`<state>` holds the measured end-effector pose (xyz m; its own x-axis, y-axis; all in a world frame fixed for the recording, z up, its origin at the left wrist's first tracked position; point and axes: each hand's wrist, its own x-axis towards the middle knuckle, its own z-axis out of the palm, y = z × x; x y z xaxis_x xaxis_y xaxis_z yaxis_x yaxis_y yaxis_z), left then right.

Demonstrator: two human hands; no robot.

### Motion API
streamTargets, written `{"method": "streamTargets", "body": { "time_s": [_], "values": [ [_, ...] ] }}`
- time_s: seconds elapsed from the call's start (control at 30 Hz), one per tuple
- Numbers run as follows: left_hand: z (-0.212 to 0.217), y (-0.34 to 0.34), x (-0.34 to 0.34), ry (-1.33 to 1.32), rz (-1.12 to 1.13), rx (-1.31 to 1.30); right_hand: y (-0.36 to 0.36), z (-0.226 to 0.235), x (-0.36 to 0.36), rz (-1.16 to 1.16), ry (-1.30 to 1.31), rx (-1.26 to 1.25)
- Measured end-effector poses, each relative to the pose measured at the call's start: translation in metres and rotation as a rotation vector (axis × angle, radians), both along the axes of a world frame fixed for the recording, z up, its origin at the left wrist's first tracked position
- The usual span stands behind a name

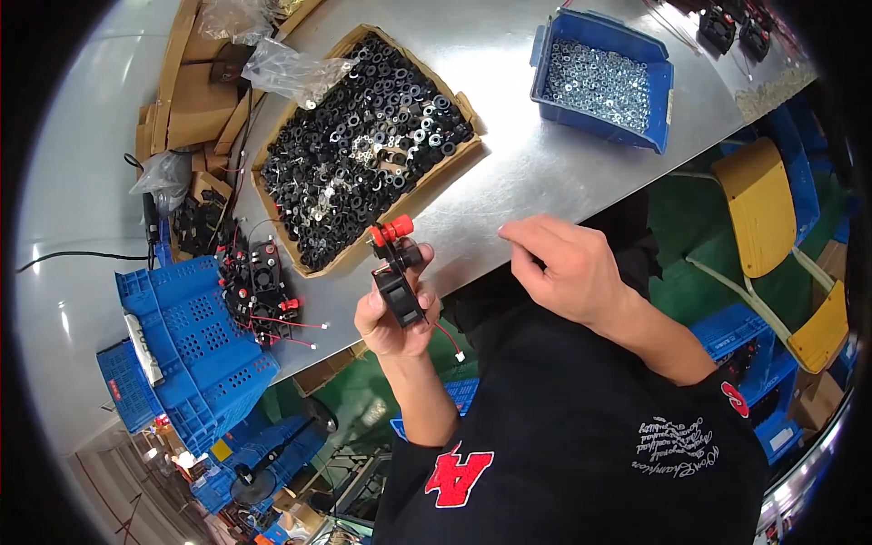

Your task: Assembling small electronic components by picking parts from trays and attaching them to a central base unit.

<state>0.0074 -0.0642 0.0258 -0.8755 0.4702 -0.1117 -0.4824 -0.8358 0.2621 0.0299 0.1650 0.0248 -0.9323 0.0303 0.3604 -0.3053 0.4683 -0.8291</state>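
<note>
My left hand [391, 338] grips a small black cooling fan assembly [397, 295] above the table's near edge. At its top sits a red cylindrical knob [398, 227], and a red-and-black lead with a white plug [460, 356] dangles below. To the right, my right hand [572, 268] is raised, apart from the fan, its fingers bent and thumb and index finger drawn together. Anything at its fingertips is too small to make out. Beyond my left hand stands a cardboard box [472, 143] of mixed black, white and metal rings and small parts.
A blue bin [604, 130] of shiny metal washers or nuts stands at the back right of the metal table [495, 186]. More wired fans [259, 282] lie left, beside a blue perforated crate [200, 327]. Plastic bags [291, 71] lie far left. A yellow chair [752, 204] stands right.
</note>
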Motion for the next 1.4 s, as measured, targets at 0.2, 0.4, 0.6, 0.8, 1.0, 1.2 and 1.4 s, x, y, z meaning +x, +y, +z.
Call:
{"method": "streamTargets", "body": {
  "time_s": [0.2, 0.4, 0.6, 0.8, 1.0, 1.2, 1.4],
  "values": [
    [-0.001, 0.000, 0.000, -0.010, 0.002, -0.026, 0.001, 0.009, -0.003, 0.172, -0.278, -0.396],
    [0.002, -0.005, -0.001, 0.009, -0.039, -0.199, 0.003, 0.021, -0.005, 0.266, -0.697, -0.957],
    [0.034, 0.027, -0.005, 0.058, 0.237, -0.814, -0.001, 0.033, -0.010, 0.234, -0.331, -0.492],
    [0.038, 0.039, 0.004, 0.170, 0.396, -1.128, -0.015, 0.044, -0.029, 0.252, -0.190, -0.432],
    [0.036, 0.051, 0.015, 0.288, 0.430, -1.206, -0.025, 0.042, -0.028, 0.245, -0.217, -0.468],
    [0.040, 0.061, 0.020, 0.296, 0.463, -1.345, -0.023, 0.036, -0.026, 0.276, -0.404, -0.614],
    [0.026, 0.059, 0.026, 0.428, 0.576, -1.475, -0.023, 0.027, -0.023, 0.310, -0.435, -0.695]
  ]
}}
